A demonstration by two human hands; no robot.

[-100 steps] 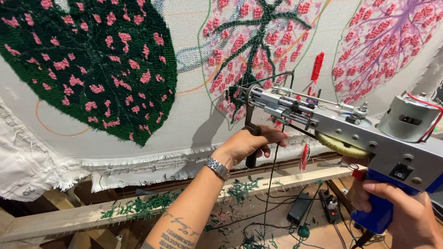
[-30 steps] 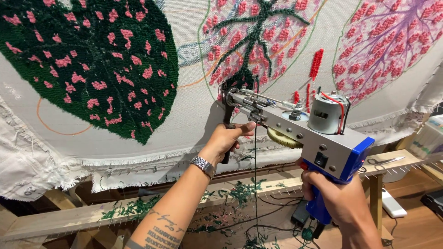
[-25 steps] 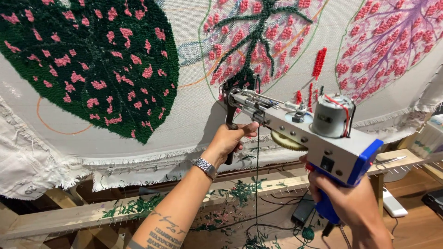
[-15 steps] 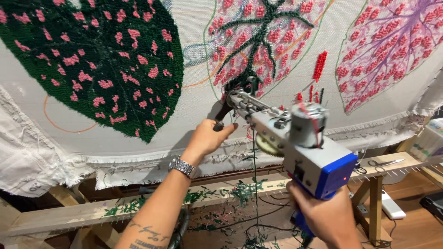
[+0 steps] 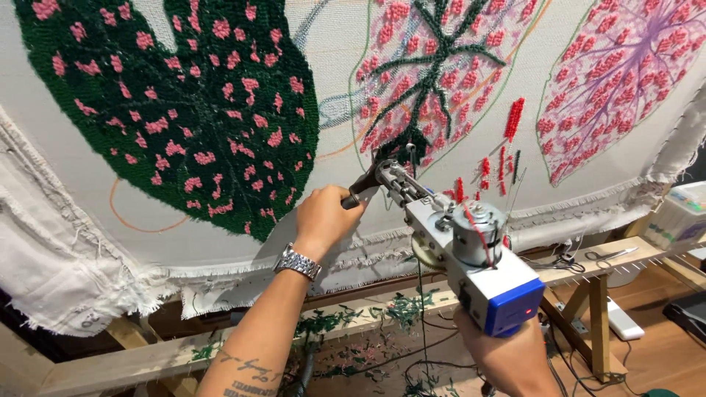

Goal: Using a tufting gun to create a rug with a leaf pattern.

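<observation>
I hold a blue and silver tufting gun (image 5: 471, 257) with both hands. My left hand (image 5: 323, 218) grips its black front handle, with a metal watch (image 5: 298, 262) on that wrist. My right hand (image 5: 507, 353) grips the rear handle from below, partly hidden by the gun body. The gun's needle tip (image 5: 382, 158) touches the stretched white cloth (image 5: 331, 81) at the lower edge of the middle leaf with pink spots and dark green veins (image 5: 434, 73). A dark green leaf with pink spots (image 5: 176, 103) fills the left side.
A purple-veined leaf (image 5: 618, 81) is tufted at right. Red yarn tufts (image 5: 507, 140) sit between the leaves. The wooden frame rail (image 5: 610, 257) carries scissors (image 5: 610, 255). Green yarn scraps (image 5: 346, 323) and cables (image 5: 419, 353) lie below. A plastic box (image 5: 680, 217) stands at right.
The gun has swung from pointing left across the view to pointing away from me, and its tip has moved up onto the middle leaf. My left hand followed upward.
</observation>
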